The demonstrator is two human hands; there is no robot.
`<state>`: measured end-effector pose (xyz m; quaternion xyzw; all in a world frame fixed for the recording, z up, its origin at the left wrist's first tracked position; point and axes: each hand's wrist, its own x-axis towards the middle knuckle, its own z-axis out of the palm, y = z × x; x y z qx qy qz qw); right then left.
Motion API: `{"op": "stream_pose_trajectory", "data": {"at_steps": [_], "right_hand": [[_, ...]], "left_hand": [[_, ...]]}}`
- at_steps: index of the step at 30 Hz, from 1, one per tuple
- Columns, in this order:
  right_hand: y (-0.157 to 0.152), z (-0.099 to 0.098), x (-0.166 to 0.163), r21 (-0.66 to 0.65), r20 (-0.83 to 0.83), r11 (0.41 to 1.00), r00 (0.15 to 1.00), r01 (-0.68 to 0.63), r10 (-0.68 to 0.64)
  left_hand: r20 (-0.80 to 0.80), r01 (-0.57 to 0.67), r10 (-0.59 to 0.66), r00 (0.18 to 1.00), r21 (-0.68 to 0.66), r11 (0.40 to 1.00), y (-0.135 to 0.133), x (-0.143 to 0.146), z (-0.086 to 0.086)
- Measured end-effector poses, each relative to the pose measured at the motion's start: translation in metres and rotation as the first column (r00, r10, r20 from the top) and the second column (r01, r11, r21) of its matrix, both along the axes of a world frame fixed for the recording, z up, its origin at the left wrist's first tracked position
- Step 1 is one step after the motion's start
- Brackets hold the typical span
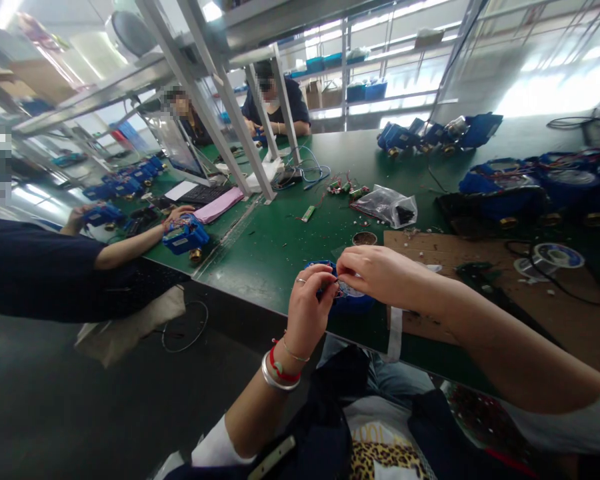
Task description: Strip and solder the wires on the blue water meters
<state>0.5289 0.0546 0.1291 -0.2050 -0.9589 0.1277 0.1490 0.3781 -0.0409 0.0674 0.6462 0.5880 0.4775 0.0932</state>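
Note:
A blue round device (347, 301) lies at the near edge of the green table (280, 240). My left hand (311, 308), with a ring and bracelets, is closed in a pinch at the device's left rim. My right hand (380, 272) reaches over the device from the right, fingers pinched together close to the left fingertips. Thin wires seem to run between the two pinches, too small to name with certainty. Both hands hide much of the device's top.
A brown board (460, 260) with a solder spool (555, 257) lies to the right. A clear plastic bag (387, 205), a small cup (365, 238) and loose parts sit beyond. Several blue devices (530, 180) stand at far right. A co-worker (40, 267) at left holds another blue unit (185, 235).

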Motion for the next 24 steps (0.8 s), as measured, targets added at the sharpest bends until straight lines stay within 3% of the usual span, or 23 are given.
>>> {"op": "stream_pose_trajectory", "data": {"at_steps": [10,19,24], "right_hand": [[0.004,-0.012,0.004,-0.096,-0.152,0.995,0.988,-0.013,-0.001],[0.002,-0.022,0.009,-0.123,-0.230,0.992,0.971,0.030,-0.058],[0.000,-0.025,0.011,-0.173,-0.262,0.985,0.963,0.008,-0.054]], "left_hand": [[0.084,-0.013,0.013,0.996,0.003,1.000,0.001,0.003,0.002],[-0.038,-0.100,0.099,0.994,-0.008,0.995,-0.008,0.001,0.001],[-0.050,-0.067,0.065,0.997,-0.027,0.997,-0.007,0.001,0.003]]}}
